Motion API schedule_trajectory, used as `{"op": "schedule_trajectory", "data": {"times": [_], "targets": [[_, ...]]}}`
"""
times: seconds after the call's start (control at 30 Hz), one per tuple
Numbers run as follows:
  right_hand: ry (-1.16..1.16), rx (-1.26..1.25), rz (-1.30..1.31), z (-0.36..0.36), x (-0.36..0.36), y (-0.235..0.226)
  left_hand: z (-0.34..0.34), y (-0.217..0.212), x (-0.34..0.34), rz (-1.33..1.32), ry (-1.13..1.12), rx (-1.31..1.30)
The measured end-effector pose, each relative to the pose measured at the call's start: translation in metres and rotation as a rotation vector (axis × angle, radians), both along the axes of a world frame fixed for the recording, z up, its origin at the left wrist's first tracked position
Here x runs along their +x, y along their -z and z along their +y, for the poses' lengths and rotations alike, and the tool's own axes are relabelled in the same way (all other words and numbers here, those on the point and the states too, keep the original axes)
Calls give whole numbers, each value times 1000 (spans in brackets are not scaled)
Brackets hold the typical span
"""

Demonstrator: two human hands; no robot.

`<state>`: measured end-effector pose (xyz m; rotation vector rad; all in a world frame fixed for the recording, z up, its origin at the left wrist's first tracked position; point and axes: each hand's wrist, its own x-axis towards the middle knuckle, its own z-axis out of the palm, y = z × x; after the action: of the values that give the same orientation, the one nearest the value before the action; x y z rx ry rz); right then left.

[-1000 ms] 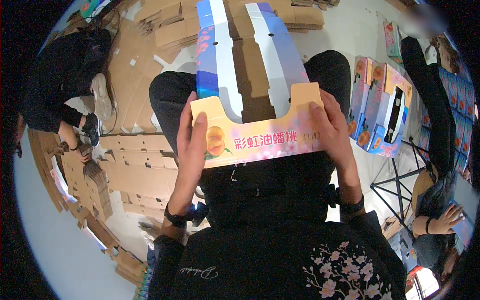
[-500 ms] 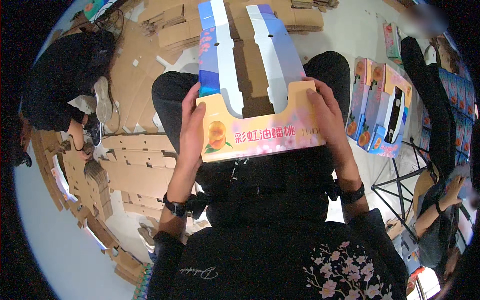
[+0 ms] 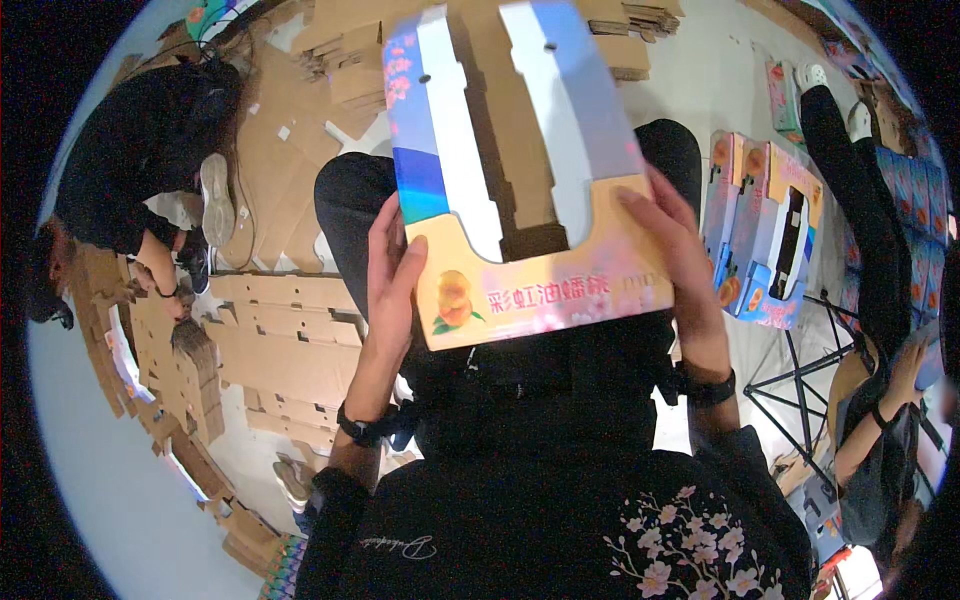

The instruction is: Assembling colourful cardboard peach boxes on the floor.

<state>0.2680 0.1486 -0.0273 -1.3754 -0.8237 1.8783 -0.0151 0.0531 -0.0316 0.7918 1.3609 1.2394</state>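
Printed carton (image 3: 545,290): smooth paperboard, which I read from afar as faintly glossy — its white panels (image 3: 560,150) look matt to me. Brown sheets (image 3: 290,320): plain, matt cardboard. Shirt (image 3: 500,520): matt black cloth. Floor (image 3: 685,85): smooth, with a slight sheen.

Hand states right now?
Left hand: closed, holding the printed carton by its left side.
Right hand: closed, holding the same carton by its right side.

A printed cardboard carton (image 3: 545,292) was held slightly tilted at mid-scene, gripped at its near left and right corners. Its yellow-orange near face was printed with fruit and red lettering; its blue-violet top was split lengthwise by a white-bordered opening.
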Motion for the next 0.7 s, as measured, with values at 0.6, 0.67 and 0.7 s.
{"op": "schedule_trajectory", "data": {"times": [0.6,0.67,0.7], "targets": [[-730,1075,-654,9,52,-162,89,-107,-63,843,-122,477],[-703,1091,-603,6,67,-161,75,-98,-52,781,-128,435],[-707,1101,-607,5,69,-159,69,-95,-52,662,-113,431]]}}
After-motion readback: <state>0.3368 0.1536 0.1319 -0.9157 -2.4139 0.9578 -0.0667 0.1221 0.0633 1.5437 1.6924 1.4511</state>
